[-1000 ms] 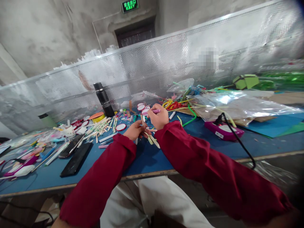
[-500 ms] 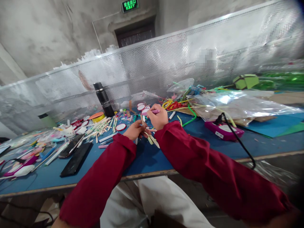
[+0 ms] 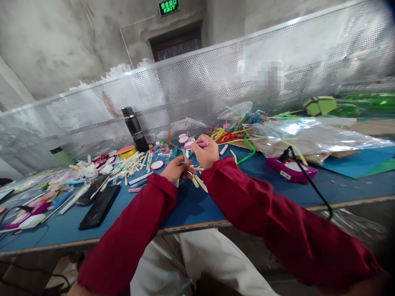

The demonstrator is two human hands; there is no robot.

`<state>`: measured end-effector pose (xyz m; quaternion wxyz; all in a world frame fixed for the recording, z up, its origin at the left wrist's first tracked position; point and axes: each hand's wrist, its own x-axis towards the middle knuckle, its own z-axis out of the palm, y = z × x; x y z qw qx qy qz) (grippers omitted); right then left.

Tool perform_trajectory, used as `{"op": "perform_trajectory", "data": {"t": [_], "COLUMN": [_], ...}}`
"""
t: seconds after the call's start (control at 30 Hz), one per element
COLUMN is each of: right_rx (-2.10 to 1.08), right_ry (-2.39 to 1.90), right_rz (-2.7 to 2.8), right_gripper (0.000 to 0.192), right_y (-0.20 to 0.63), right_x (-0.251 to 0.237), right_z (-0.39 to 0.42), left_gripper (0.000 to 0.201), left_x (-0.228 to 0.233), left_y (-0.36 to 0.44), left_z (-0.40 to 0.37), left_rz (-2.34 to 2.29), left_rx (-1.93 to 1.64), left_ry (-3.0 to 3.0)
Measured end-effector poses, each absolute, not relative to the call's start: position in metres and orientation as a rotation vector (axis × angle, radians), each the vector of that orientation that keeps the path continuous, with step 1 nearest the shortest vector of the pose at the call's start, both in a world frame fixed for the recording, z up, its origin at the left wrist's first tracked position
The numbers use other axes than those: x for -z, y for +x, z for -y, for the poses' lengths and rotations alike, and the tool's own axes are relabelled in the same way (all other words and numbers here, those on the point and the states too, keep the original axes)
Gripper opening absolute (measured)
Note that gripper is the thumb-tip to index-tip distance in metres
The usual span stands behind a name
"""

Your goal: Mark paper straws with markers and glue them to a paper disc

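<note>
My left hand (image 3: pixel 175 169) is closed on a flat wooden craft stick (image 3: pixel 184 154), which points up from the fingers. Just to its right, my right hand (image 3: pixel 207 153) grips a pink-purple marker (image 3: pixel 202 144), its front end close to the stick. Whether the marker's tip touches the stick I cannot tell. Below the hands, pale craft sticks (image 3: pixel 202 184) slant down toward the right sleeve; what supports them is hidden. A white marker (image 3: pixel 140 178) and a pink marker (image 3: pixel 134 190) lie on the blue table left of my left hand.
A pile of craft sticks (image 3: pixel 131 164) lies by a black bottle (image 3: pixel 135 129). Two dark phones (image 3: pixel 99 207) rest at the left. Pipe cleaners (image 3: pixel 226 135), a clear plastic bag (image 3: pixel 296 135) and a purple box with a black cable (image 3: pixel 290 169) are at the right. A perforated metal screen (image 3: pixel 197 86) stands behind.
</note>
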<state>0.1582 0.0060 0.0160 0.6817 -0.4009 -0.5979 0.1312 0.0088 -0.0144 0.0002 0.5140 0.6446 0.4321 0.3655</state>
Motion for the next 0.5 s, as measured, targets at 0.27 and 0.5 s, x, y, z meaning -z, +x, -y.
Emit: {"op": "perform_trajectory", "data": {"t": [0.27, 0.5], "right_rx": [-0.312, -0.291], "right_ry": [-0.874, -0.941], "right_rz": [1.368, 1.349], "right_gripper": [0.015, 0.014], "right_y": [0.1571, 0.1598], "right_x": [-0.0168, -0.0156], "right_z": [-0.002, -0.0067], "left_gripper": [0.04, 0.038], "left_x": [-0.0018, 0.0003], "left_y": [0.0089, 0.0082], "left_z": [0.0151, 0.0131], "left_rz": [-1.039, -1.059], "left_rx": [-0.87, -0.892], "left_ry": [1.55, 1.546]}}
